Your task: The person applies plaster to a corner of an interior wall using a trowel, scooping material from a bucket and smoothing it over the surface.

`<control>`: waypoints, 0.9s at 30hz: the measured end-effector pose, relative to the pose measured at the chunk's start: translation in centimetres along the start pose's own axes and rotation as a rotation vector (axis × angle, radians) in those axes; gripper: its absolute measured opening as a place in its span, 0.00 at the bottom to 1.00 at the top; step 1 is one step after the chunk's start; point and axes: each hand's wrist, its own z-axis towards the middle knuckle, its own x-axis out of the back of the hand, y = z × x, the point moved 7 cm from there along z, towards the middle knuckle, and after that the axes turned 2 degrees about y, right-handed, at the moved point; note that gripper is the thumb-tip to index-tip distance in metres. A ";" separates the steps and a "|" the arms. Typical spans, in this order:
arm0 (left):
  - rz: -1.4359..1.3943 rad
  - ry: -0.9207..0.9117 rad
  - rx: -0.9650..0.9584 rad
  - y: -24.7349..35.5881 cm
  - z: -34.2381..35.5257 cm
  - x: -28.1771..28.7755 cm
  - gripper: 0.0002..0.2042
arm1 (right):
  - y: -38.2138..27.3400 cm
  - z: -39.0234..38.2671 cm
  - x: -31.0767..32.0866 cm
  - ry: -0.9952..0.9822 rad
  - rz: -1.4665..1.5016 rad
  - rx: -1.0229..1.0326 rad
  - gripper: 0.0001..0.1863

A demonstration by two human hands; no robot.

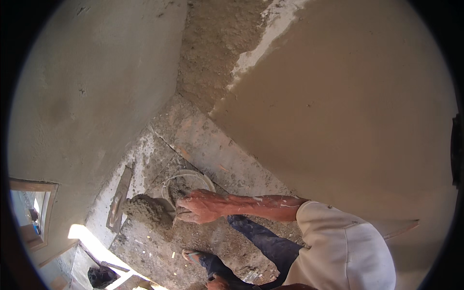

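Note:
My right hand (200, 207) reaches across to the left, its fingers closed round what looks like a trowel (167, 205), whose grey blade is partly hidden. A lump of wet grey mortar (147, 211) lies against the blade; I cannot tell how much of it rests on the blade. Just behind the hand stands a round bucket (208, 180) with a pale rim and mortar inside. Beyond the mortar, a long wooden float (118, 200) leans near the left wall's foot. My left hand (218, 283) is by my knee at the lower edge, its fingers mostly hidden.
Smooth wet plaster covers the right wall (338, 106); a rough strip (217, 53) runs beside it to the corner. The left wall (96, 87) is grey. A wooden-framed opening (52, 208) and a black bundle (102, 276) sit at lower left. Debris litters the floor (159, 249).

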 end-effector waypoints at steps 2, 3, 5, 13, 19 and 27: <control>0.081 -0.022 0.012 -0.9 -0.5 0.1 0.27 | -5.7 1.2 6.7 -0.252 0.295 -0.110 0.16; 0.109 -0.025 0.023 -0.8 0.3 -0.7 0.27 | -7.2 1.5 10.1 -0.379 0.439 -0.170 0.18; 0.157 0.017 -0.040 0.0 0.9 -0.9 0.27 | -8.1 1.7 18.2 -0.373 0.745 -0.138 0.15; -0.192 0.065 0.122 -0.6 1.1 -1.4 0.28 | 6.0 -13.6 39.6 1.237 0.091 -0.437 0.15; -0.134 0.154 0.208 -2.7 1.9 -2.7 0.26 | 15.8 -31.9 9.9 0.489 0.147 -1.255 0.11; -0.391 0.136 0.160 -6.4 4.3 2.4 0.24 | 8.9 -34.8 -16.5 -0.132 0.538 -1.323 0.12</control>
